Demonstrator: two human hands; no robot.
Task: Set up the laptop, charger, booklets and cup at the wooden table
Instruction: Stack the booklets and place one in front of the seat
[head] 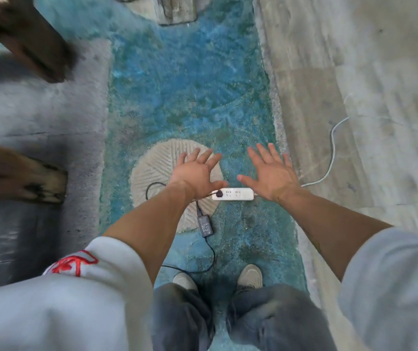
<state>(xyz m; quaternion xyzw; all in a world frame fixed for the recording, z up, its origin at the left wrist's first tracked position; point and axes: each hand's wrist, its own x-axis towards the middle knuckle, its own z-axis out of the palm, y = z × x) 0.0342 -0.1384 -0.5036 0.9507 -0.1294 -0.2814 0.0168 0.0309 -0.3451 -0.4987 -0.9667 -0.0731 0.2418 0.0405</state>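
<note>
Charger (205, 225): black power brick, lying on the blue rug (190, 97) just below the white power strip (233, 194), its plug seated in the strip's left end. It sits below and between my two hands, nearer my left wrist; neither hand touches it.

Charger cord (209, 252): black, runs from the brick away from the strip toward my shoes (249, 276), then curves left; another loop shows left of the strip, on the pale round patch (157, 168) of the rug.

Power strip: flat on the rug, its white cable (332, 153) trailing right onto the bare grey floor (354, 72).

Left hand (195, 173): palm down, fingers spread, above the strip's left end, thumb over the plug. Grip holds nothing.

Right hand (271, 173): palm down, fingers spread, above the strip's right end. Grip holds nothing.

Dark wooden legs (25, 178): far left of the strip, blurred.

Both forearms extended downward, grey sleeves pushed up.
</note>
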